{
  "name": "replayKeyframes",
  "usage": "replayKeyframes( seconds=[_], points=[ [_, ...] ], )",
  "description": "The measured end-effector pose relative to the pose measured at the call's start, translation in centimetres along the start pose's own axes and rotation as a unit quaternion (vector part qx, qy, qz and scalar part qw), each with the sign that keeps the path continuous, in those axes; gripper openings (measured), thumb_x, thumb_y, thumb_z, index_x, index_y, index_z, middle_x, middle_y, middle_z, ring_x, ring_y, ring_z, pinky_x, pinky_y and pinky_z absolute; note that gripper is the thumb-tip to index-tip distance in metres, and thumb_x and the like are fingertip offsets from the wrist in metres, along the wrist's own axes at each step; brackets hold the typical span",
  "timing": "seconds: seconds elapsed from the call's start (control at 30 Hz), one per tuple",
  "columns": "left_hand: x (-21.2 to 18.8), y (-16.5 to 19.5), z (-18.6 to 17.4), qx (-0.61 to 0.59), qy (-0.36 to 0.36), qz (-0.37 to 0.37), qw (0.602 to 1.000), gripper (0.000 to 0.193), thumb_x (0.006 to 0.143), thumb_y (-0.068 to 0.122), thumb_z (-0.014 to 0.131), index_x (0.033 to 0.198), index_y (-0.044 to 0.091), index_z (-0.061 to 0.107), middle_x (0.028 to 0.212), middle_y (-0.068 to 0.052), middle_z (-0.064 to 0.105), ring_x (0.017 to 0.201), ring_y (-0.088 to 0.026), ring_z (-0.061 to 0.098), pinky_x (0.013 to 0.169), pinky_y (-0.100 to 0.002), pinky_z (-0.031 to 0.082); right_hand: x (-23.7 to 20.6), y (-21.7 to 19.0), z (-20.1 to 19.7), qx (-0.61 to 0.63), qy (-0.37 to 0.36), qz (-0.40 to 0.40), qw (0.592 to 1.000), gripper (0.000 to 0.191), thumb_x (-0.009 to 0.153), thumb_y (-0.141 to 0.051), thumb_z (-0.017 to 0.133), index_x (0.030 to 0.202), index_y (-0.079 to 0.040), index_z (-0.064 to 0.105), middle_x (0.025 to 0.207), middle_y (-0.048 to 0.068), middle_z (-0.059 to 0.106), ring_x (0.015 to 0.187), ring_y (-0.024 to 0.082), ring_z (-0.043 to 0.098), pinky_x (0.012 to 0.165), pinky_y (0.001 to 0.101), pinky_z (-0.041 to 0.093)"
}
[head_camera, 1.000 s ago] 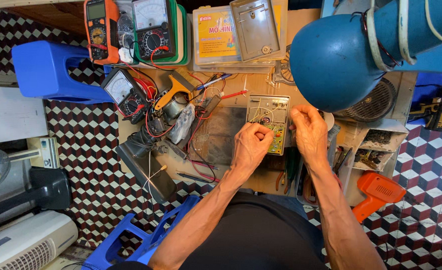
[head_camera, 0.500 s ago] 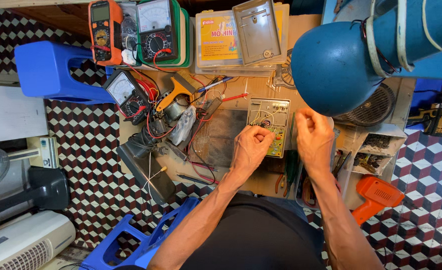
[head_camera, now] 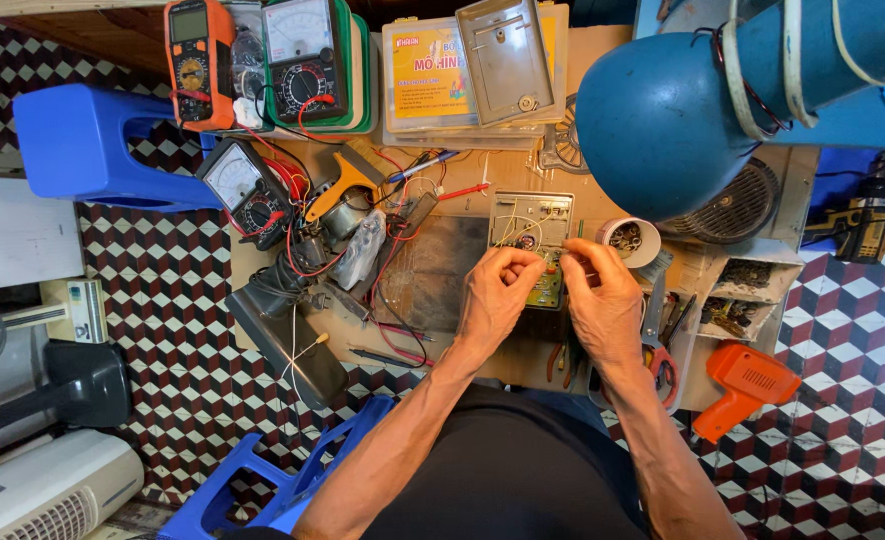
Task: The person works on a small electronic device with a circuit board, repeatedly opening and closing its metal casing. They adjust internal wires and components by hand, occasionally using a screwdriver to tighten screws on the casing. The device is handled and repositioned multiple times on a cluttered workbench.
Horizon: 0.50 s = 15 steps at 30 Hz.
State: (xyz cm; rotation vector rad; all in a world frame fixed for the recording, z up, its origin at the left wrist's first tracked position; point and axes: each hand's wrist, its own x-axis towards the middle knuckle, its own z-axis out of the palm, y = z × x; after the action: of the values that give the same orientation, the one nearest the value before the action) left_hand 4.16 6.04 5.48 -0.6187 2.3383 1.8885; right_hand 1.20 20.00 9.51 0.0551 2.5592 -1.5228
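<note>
A small circuit board [head_camera: 532, 218] with pale wires lies in a grey metal case at the middle of the wooden bench [head_camera: 467, 180]. My left hand [head_camera: 494, 295] rests on the board's near edge, its fingers curled and pinched on it. My right hand [head_camera: 602, 305] is just beside it, thumb and forefinger pinched together over the board's right edge on what looks like a thin wire. The two hands almost touch. The near half of the board is hidden under them.
A big blue lamp shade [head_camera: 662, 120] hangs over the bench's right side. Multimeters [head_camera: 307, 60], a small motor [head_camera: 337, 215] and tangled red leads crowd the left. A white cup [head_camera: 630, 240], red-handled pliers [head_camera: 662, 362] and an orange tool [head_camera: 742, 385] lie right. Blue stools [head_camera: 82, 145] stand left.
My right hand has come down and left from a raised fist to the board's right edge. My left hand stayed on the board, shifting slightly.
</note>
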Motion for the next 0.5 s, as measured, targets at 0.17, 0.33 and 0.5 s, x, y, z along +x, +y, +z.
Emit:
replayKeyframes(
  seconds=[0.17, 0.33, 0.5],
  points=[
    [-0.1, 0.5, -0.4, -0.014, -0.019, -0.008, 1.0, 0.013, 0.092, 0.014, 0.073, 0.098, 0.002, 0.073, 0.091, -0.003, 0.065, 0.071, -0.008, 0.056, 0.065, -0.024, 0.05, 0.2, -0.1, -0.3, -0.09, 0.007, -0.167, 0.982, 0.023, 0.094, 0.001, 0.071, 0.116, -0.003, 0.067, 0.103, 0.013, 0.068, 0.09, 0.028, 0.069, 0.076, 0.0367, 0.055],
    [-0.1, 0.9, -0.7, 0.001, -0.031, 0.003, 1.0, 0.014, 0.094, 0.016, 0.071, 0.098, 0.002, 0.073, 0.092, -0.003, 0.065, 0.072, -0.008, 0.057, 0.066, -0.024, 0.051, 0.9, 0.1, -0.7, -0.163, -0.006, -0.248, 0.955, 0.026, 0.09, 0.002, 0.073, 0.115, -0.004, 0.069, 0.103, 0.01, 0.068, 0.093, 0.028, 0.068, 0.077, 0.0388, 0.056],
    [-0.1, 1.0, -0.9, 0.001, -0.043, -0.018, 0.999, 0.016, 0.095, 0.018, 0.07, 0.099, 0.003, 0.073, 0.094, -0.003, 0.065, 0.074, -0.008, 0.056, 0.067, -0.025, 0.051, 1.4, 0.2, -0.8, -0.181, -0.02, -0.274, 0.944, 0.025, 0.088, 0.001, 0.075, 0.111, -0.006, 0.068, 0.103, 0.008, 0.069, 0.095, 0.026, 0.069, 0.079, 0.0378, 0.057]
  ],
)
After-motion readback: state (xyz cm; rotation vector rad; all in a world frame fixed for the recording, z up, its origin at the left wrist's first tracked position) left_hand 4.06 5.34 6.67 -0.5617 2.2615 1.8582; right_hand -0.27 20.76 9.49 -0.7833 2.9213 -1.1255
